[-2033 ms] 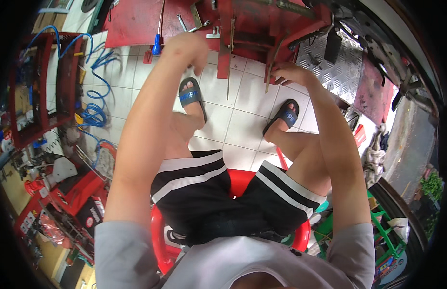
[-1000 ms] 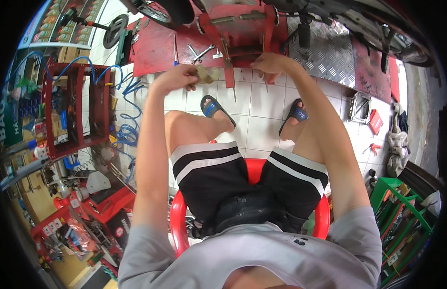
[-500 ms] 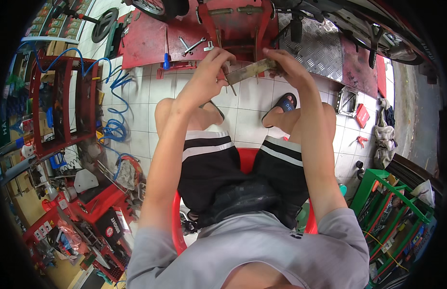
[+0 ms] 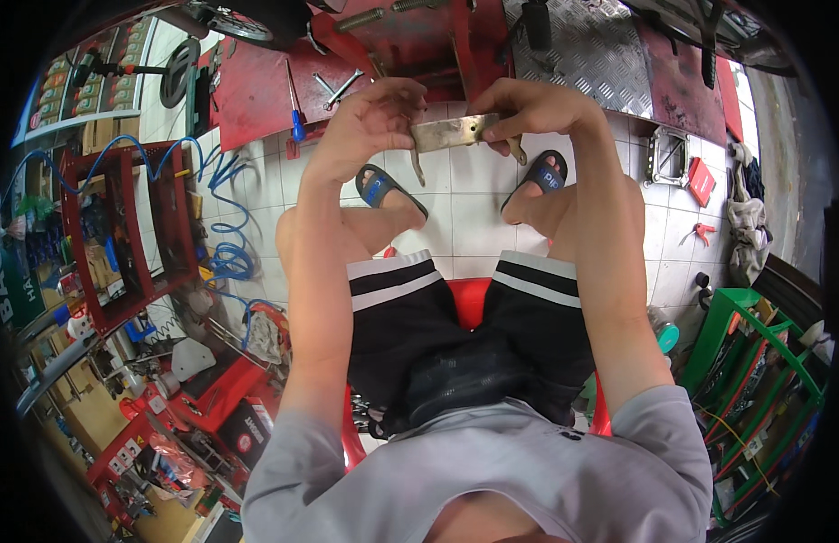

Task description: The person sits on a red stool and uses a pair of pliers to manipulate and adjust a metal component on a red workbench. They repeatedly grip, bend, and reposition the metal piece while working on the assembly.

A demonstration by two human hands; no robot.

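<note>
A worn metal bracket point(image 4: 445, 134) spans the gap between my hands, in front of the red bench. Its broad face is a dull brassy grey with a small dark hole near the right end. A curved prong hangs down at each end. My left hand point(image 4: 372, 127) has its fingers bent and pinches the bracket's left end. At the other end, my right hand point(image 4: 544, 113) grips it, thumb and fingers closed around the edge. Parts of both ends are hidden behind my fingers.
Ahead is the red bench point(image 4: 247, 104) with a blue-handled screwdriver point(image 4: 298, 125), wrenches point(image 4: 345, 89) and a tread plate point(image 4: 609, 77). A red cart point(image 4: 86, 262) and blue coiled hose point(image 4: 227, 262) stand left. A grey metal frame point(image 4: 666, 156) and green rack point(image 4: 709, 339) are right.
The bracket has turned from a slant to nearly level, and its broad face now shows more. Both hands still hold its ends. The whole view has shifted slightly.
</note>
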